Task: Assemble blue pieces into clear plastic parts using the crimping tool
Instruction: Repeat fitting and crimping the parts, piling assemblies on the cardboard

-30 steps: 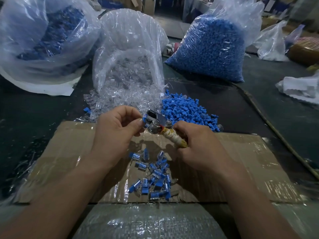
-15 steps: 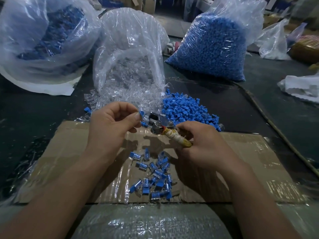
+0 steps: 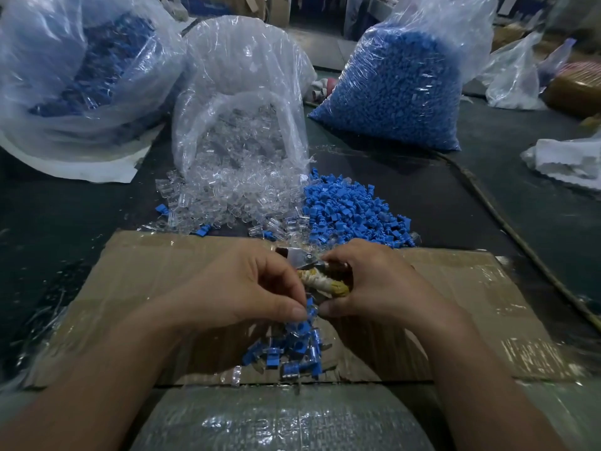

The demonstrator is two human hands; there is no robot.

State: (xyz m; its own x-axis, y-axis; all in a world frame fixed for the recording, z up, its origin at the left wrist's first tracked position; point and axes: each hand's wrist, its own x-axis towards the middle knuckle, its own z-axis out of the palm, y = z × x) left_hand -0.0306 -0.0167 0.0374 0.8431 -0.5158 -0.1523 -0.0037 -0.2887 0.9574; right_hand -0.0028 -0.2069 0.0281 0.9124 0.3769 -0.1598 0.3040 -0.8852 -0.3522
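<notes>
My right hand (image 3: 374, 284) grips the crimping tool (image 3: 317, 271), whose handle is wrapped in pale cloth and whose metal head points away from me. My left hand (image 3: 250, 288) pinches a blue-and-clear piece (image 3: 310, 309) between thumb and fingers, right beside the tool's handle and just above the heap of assembled pieces (image 3: 289, 349) on the cardboard (image 3: 146, 278). Loose blue pieces (image 3: 351, 213) lie piled beyond the cardboard at the right. Clear plastic parts (image 3: 227, 193) spill from an open bag at the centre.
A full bag of blue pieces (image 3: 396, 86) stands at the back right, and another bag with blue pieces (image 3: 78, 73) at the back left. White plastic wrap (image 3: 569, 161) lies at the far right. A cord (image 3: 507, 222) runs across the dark table.
Both hands have dropped toward me, from over the cardboard's far edge to just above the assembled heap. My left hand still pinches a blue piece, now lower beside the tool's handle.
</notes>
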